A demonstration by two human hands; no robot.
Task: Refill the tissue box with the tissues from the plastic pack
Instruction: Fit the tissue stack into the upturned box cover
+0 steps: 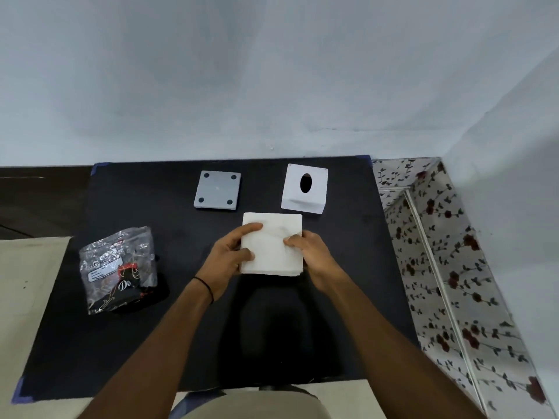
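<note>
A white stack of tissues [272, 237] is held above the middle of the black mat [181, 343]. My left hand [230, 258] grips its left edge, thumb on top. My right hand [308, 252] grips its right edge, fingers pressing the top. Behind the stack, to the right, stands the white tissue box [304, 204] with a dark oval slot facing up. Its grey bottom lid [217, 190], with round feet at the corners, lies apart to the left of the box. The crumpled clear plastic pack [118, 267] with black and red print lies at the mat's left.
The mat ends against a pale wall [272, 86] at the back. A floral-patterned mirrored surface [438, 267] borders the right side. Beige floor [27, 297] shows at the left. My lap is at the bottom edge.
</note>
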